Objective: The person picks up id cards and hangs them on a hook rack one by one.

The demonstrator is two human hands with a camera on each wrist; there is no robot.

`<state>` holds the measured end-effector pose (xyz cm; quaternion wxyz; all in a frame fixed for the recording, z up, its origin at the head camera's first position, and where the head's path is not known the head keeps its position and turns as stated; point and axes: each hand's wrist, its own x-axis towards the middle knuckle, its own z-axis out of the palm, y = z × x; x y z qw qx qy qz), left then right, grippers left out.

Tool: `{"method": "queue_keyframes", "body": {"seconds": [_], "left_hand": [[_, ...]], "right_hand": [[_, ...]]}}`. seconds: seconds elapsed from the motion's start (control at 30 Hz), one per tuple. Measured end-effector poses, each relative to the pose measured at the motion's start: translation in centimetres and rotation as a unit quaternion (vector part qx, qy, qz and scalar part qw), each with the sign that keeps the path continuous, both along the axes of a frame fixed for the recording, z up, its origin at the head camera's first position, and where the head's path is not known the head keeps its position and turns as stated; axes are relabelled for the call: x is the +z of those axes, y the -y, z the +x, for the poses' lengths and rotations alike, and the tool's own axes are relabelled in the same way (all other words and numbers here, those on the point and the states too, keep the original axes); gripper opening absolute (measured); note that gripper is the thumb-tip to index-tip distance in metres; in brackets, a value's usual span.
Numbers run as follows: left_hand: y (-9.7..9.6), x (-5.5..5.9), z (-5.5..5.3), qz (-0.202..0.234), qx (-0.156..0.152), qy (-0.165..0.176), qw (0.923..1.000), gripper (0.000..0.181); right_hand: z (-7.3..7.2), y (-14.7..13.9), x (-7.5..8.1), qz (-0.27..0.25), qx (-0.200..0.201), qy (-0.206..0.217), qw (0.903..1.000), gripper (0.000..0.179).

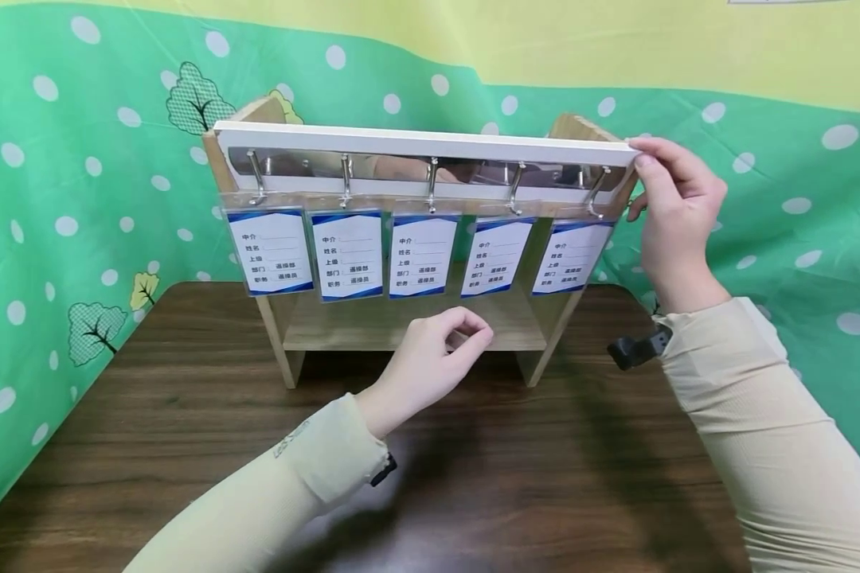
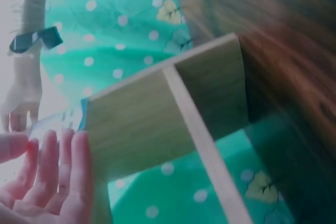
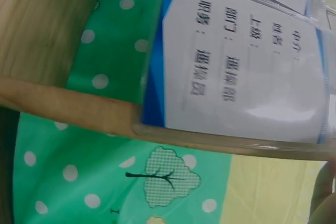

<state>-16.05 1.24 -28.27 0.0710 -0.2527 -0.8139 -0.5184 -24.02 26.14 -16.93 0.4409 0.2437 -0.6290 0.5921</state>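
Observation:
A white hook rail with a shiny metal strip runs across the front top of a wooden rack. Several clear-sleeved name badges with blue corners hang in a row from its metal hooks. At the rail's right end, my right hand grips the corner, thumb in front and index finger on top. My left hand hovers before the rack, below the middle badges, fingers loosely bent and holding nothing; the left wrist view shows its fingers relaxed. Close up in the right wrist view is one badge.
The rack stands on a dark wood-grain table. A green and yellow dotted cloth hangs behind and at both sides. A black device sticks out from the right wrist, near the rack's right side panel.

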Motion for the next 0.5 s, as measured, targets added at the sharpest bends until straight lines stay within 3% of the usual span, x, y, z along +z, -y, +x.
{"method": "queue_keyframes", "body": {"seconds": [0.13, 0.27, 0.37, 0.5], "left_hand": [[1.7, 0.3, 0.6, -0.023, 0.012, -0.031, 0.9992, 0.012], [3.5, 0.7, 1.0, -0.055, 0.03, -0.072, 0.9954, 0.01], [4.8, 1.1, 1.3, -0.083, 0.057, -0.108, 0.9891, 0.013], [6.8, 1.3, 1.8, -0.125, 0.106, -0.152, 0.9747, 0.021]], "right_hand": [[0.9, 0.2, 0.6, 0.001, -0.01, 0.033, 0.9994, 0.017], [2.3, 1.0, 1.3, 0.039, -0.07, 0.051, 0.9955, 0.018], [3.2, 1.5, 1.7, 0.08, -0.152, 0.076, 0.9822, 0.022], [4.7, 2.0, 1.6, 0.133, -0.236, 0.092, 0.9583, 0.03]]}}
